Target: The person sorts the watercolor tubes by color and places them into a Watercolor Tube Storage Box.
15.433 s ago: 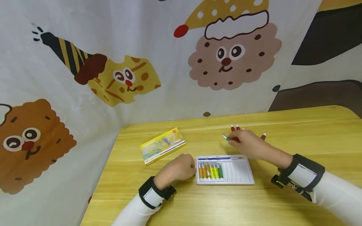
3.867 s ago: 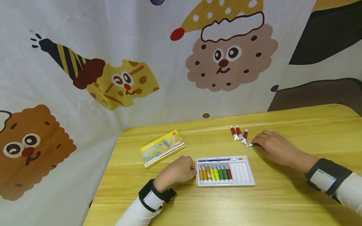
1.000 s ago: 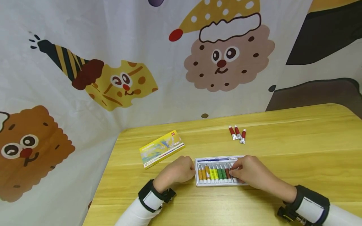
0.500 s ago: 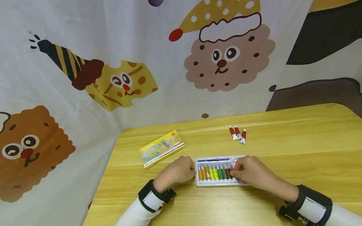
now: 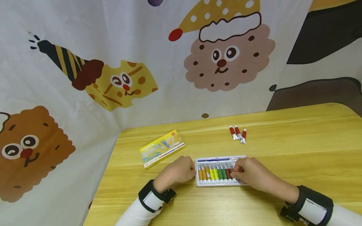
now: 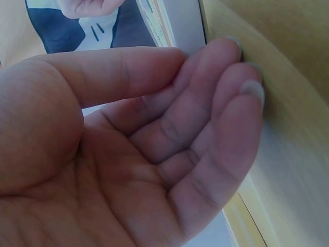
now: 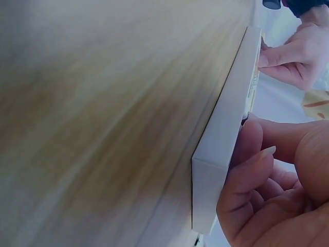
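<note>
A white plastic tray [image 5: 223, 185] of paint tubes lies on the table, seen edge-on in the right wrist view. Orange, yellow, green and brown tubes stand side by side in its slots. My left hand [image 5: 178, 169] has its fingers curled at the tray's left end, with thumb and forefinger pinching the edge. Over the right part of the tray, my right hand [image 5: 254, 173] pinches a brown paint tube [image 5: 231, 170] beside another brown one. Its fingers hide most of that tube and the slots to the right. A blue paintbrush [image 5: 213, 160] rests along the tray's back groove.
Behind the tray, a few dark red paint tubes [image 5: 237, 133] lie on the wooden table [image 5: 297, 141]. The yellow paint box [image 5: 162, 149] sits at the back left. A cartoon-printed cloth [image 5: 169, 103] hangs behind the table.
Green and brown tubes have joined the tray's row. My right hand has come from the loose tubes to the tray and barely shifts over the last second. My left hand stays put.
</note>
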Action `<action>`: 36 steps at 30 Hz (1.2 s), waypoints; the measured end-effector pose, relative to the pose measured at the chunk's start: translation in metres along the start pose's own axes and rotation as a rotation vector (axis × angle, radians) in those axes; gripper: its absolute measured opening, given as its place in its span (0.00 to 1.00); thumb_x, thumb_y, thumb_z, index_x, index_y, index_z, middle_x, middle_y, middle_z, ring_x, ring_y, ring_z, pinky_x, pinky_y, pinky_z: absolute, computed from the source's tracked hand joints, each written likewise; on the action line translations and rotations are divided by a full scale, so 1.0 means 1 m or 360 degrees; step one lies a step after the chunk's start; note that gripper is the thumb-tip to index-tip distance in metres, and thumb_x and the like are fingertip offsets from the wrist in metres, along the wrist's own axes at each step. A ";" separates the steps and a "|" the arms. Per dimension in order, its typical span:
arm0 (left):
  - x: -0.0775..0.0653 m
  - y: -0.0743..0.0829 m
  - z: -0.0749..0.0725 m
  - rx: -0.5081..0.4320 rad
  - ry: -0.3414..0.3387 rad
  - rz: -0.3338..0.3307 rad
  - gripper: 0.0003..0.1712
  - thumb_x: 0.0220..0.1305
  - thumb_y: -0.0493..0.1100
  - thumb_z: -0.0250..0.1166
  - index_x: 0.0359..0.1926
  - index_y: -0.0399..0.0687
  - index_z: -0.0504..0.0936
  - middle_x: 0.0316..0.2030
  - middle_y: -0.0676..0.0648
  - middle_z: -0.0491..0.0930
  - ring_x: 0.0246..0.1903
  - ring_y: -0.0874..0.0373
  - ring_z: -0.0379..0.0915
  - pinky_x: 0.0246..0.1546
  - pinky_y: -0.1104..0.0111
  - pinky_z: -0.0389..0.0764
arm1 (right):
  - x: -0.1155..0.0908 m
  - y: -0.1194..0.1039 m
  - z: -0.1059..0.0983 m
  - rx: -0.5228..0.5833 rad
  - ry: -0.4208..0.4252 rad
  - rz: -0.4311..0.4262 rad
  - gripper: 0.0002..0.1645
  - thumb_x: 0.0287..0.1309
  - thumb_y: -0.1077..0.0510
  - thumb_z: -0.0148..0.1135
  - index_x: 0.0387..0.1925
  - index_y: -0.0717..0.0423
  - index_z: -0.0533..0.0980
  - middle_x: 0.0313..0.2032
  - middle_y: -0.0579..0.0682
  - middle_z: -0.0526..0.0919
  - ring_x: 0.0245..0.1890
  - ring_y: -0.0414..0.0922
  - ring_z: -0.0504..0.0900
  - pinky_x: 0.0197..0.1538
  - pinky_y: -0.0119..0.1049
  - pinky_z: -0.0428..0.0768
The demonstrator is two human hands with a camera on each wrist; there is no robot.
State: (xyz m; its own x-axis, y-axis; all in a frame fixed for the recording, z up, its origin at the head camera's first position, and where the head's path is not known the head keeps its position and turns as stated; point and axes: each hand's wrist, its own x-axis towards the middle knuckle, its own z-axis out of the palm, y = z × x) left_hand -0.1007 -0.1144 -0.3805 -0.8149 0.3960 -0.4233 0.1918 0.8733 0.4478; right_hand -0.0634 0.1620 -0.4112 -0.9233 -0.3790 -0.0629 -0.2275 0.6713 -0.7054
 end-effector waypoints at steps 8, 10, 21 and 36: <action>0.000 0.000 0.000 0.0000 -0.0002 0.0008 0.22 0.73 0.40 0.64 0.17 0.45 0.81 0.12 0.56 0.61 0.12 0.63 0.58 0.15 0.72 0.57 | 0.000 0.000 0.002 -0.0038 -0.0011 0.0003 0.15 0.61 0.62 0.75 0.24 0.48 0.77 0.20 0.40 0.72 0.20 0.36 0.68 0.23 0.29 0.67; 0.000 0.000 0.000 0.0001 -0.0001 0.0012 0.23 0.73 0.40 0.64 0.17 0.45 0.81 0.12 0.56 0.61 0.12 0.63 0.58 0.14 0.72 0.57 | 0.001 0.000 0.002 -0.0047 -0.0014 0.0000 0.15 0.61 0.62 0.75 0.24 0.48 0.77 0.21 0.40 0.72 0.21 0.36 0.68 0.23 0.29 0.67; 0.001 -0.002 0.000 0.0040 0.0041 0.0072 0.25 0.70 0.38 0.64 0.13 0.49 0.76 0.10 0.58 0.59 0.11 0.65 0.57 0.14 0.72 0.56 | 0.002 -0.004 0.001 -0.0112 -0.0007 -0.0035 0.18 0.59 0.64 0.76 0.22 0.48 0.75 0.22 0.39 0.72 0.22 0.36 0.67 0.24 0.30 0.66; 0.000 0.000 -0.001 0.0025 0.0028 0.0042 0.24 0.71 0.39 0.64 0.14 0.47 0.79 0.11 0.57 0.59 0.11 0.64 0.57 0.14 0.72 0.56 | 0.003 -0.004 0.001 -0.0105 -0.0031 -0.0060 0.18 0.58 0.65 0.76 0.23 0.48 0.75 0.22 0.39 0.73 0.23 0.36 0.67 0.24 0.29 0.67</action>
State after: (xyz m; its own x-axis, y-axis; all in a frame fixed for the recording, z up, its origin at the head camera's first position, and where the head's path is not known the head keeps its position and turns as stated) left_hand -0.1014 -0.1146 -0.3793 -0.8188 0.4142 -0.3976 0.2221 0.8670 0.4460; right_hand -0.0648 0.1577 -0.4096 -0.9077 -0.4164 -0.0512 -0.2823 0.6966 -0.6596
